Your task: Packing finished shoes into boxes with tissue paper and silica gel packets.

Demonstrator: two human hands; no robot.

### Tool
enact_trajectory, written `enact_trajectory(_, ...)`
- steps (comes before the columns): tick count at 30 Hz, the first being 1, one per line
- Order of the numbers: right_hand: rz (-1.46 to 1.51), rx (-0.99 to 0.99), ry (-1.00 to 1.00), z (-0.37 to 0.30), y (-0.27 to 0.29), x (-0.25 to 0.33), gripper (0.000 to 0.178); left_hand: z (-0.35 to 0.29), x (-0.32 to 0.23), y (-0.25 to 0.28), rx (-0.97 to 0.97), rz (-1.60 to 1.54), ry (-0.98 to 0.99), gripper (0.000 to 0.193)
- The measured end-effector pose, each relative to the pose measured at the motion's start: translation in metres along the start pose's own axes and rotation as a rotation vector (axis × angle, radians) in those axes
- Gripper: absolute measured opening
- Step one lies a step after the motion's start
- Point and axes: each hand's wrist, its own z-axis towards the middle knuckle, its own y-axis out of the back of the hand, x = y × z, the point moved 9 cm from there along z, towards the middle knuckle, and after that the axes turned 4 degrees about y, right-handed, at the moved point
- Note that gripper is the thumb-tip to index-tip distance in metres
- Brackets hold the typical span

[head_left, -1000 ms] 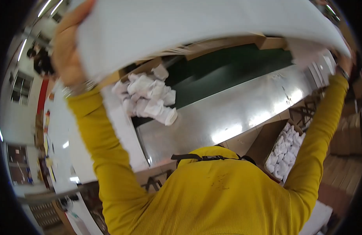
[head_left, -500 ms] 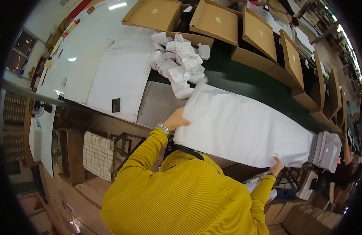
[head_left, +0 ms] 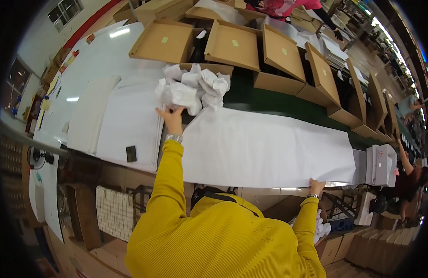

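overhead view of a worker in a yellow sweater who is laying a large white paper sheet (head_left: 269, 148) flat along a long workbench (head_left: 107, 60). the left hand (head_left: 171, 118) is reaching forward to the sheet's far left corner, fingers spread apart and open, and is touching the near edge of a heap of crumpled white paper wads (head_left: 193, 88); whether it is pressing the sheet or a wad cannot be told. the right hand (head_left: 317, 186) is resting at the sheet's near right corner, fingers together on the edge, though a true pinch cannot be confirmed. holding opposite corners is probably keeping the sheet taut and square to the bench. the sheet is lying partly over a green conveyor belt (head_left: 288, 104) and just beside a flat stack of white paper (head_left: 130, 120), on which a small dark object (head_left: 131, 153) is sitting. open cardboard boxes (head_left: 234, 44) are standing in a row behind the belt. further stacks of white sheets (head_left: 380, 164) are lying at the right end, near a seated person (head_left: 408, 178). the room is appearing as a packing floor with more benches receding to the right.
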Motion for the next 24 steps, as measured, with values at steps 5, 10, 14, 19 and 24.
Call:
enact_trajectory(5, 0.099, -0.012, -0.014, -0.001, 0.001, -0.023, 0.08, 0.003, 0.008, 0.078, -0.14, 0.396, 0.048, 0.099)
enact_trajectory(10, -0.798, -0.272, 0.289, -0.082, -0.016, 0.096, 0.078, -0.069, -0.053, 0.066, -0.055, 0.832, -0.451, 0.084)
enact_trajectory(14, -0.772, -0.027, 0.843, -0.145, -0.088, 0.154, 0.064, -0.108, -0.053, 0.022, 0.122, 1.127, -0.497, 0.075)
enact_trajectory(19, -1.012, 0.327, 0.661, -0.171, -0.149, 0.109, 0.059, -0.1, -0.004, 0.004, 0.39, 1.416, -0.502, 0.07)
enact_trajectory(24, -1.011, 0.415, 0.723, -0.175, -0.166, 0.113, 0.057, -0.069, 0.009, 0.03, 0.345, 1.518, -0.317, 0.065)
